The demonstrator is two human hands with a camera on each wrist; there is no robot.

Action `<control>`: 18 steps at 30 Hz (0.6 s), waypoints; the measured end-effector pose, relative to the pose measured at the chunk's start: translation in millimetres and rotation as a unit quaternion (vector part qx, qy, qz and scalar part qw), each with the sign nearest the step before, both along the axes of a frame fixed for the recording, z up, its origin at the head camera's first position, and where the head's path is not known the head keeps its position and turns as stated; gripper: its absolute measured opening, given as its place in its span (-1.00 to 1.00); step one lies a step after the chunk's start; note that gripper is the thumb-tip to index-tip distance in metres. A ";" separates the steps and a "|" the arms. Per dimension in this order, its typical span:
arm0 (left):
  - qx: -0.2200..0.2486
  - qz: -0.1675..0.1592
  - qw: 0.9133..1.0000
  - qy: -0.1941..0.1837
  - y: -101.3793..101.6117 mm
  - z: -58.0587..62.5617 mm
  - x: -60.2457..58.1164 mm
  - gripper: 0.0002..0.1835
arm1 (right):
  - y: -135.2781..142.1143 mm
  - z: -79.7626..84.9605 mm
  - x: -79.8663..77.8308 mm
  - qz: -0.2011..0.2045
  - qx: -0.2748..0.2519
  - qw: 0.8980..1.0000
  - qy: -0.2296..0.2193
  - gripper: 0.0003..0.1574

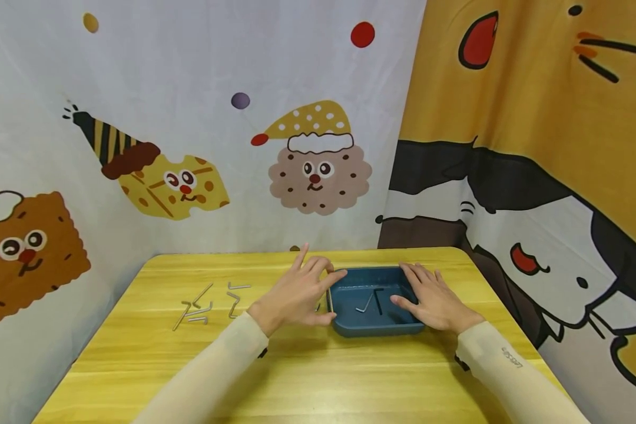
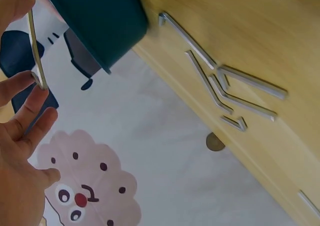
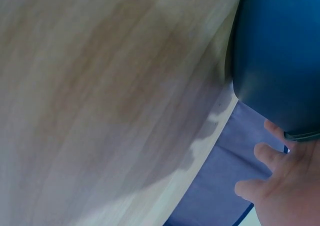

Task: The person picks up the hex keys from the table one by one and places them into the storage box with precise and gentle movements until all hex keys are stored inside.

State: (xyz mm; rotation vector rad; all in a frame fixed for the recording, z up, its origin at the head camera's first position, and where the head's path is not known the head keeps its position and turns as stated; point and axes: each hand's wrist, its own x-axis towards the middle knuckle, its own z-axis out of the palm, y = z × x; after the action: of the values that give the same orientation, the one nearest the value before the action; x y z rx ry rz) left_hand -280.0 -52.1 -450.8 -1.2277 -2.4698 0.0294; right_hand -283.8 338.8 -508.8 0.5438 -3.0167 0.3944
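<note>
A silver hex key [image 2: 35, 48] spans the gap between the thumb and a fingertip of my left hand [image 1: 302, 291], which pinches it by its ends. In the head view this hand is at the left rim of a dark blue plastic box [image 1: 378, 331]. Inside the box lie a silver hex key [image 1: 367, 302] and a black hex key [image 1: 378, 301]. My right hand [image 1: 437, 300] holds the box at its right wall, thumb over the inside and fingers outside. From the right wrist view, those fingers [image 3: 270, 156] spread beside the rim.
Several loose L-shaped hex keys [image 1: 198, 306] lie on the wooden table [image 1: 350, 377] left of the box, some overlapping. Others [image 1: 233, 297] lie nearer my left hand. A cartoon-printed curtain [image 1: 191, 76] hangs behind the table's back edge.
</note>
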 end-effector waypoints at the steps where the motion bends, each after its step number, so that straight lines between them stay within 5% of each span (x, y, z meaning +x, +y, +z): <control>1: -0.004 0.001 1.000 0.003 2.5 0.1 -0.8 0.05 | 0.0 0.4 -0.1 0.000 -0.001 1.000 0.000 0.28; 18: -0.057 -0.009 0.998 -0.001 49.1 11.2 -19.8 0.02 | -1.9 1.0 -0.5 -0.002 0.004 1.000 0.007 0.23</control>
State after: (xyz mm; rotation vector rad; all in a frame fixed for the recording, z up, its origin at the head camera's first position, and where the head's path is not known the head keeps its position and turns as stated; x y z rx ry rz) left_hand -299.8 -3.0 -439.6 -1.2978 -2.4882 0.1670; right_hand -284.3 336.9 -507.9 0.5382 -3.0073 0.3772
